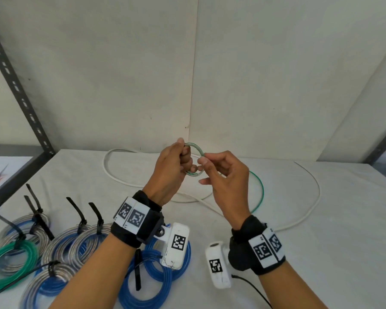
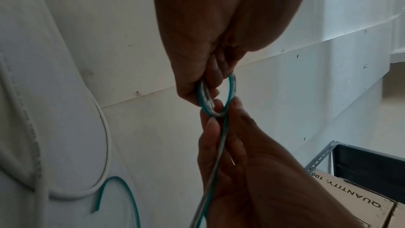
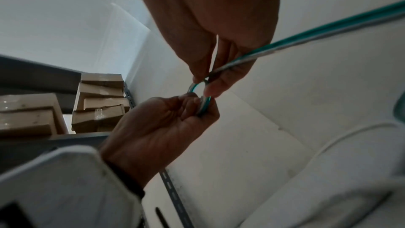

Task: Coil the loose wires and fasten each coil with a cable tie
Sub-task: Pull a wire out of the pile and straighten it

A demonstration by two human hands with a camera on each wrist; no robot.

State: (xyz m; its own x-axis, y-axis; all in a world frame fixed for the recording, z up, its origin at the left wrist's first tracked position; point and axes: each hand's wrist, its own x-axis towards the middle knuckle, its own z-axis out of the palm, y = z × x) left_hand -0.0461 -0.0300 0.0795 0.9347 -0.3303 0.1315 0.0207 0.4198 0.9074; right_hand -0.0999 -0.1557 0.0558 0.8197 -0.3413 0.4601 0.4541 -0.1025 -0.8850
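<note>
A green-and-clear wire makes one small loop [image 1: 195, 145] in the air above the white table [image 1: 321, 253]. My left hand [image 1: 185, 152] grips the loop's left side with curled fingers. My right hand [image 1: 203, 158] pinches the wire at the loop's right side between thumb and forefinger. The rest of this wire [image 1: 260, 190] hangs behind my right hand down to the table. In the left wrist view the loop [image 2: 232, 87] sits between both hands and the wire's tail [image 2: 219, 153] runs through my right palm. The right wrist view shows the loop [image 3: 206, 105] in both pinches.
A long loose white cable [image 1: 318, 190] lies across the table's back half. Several tied coils lie front left: green [image 1: 11, 266], silver [image 1: 76, 244], blue [image 1: 152, 279], with a black cable tie [image 1: 138, 269] on the blue one. A metal shelf post [image 1: 20, 94] stands left; cardboard boxes [image 3: 100, 103] beyond.
</note>
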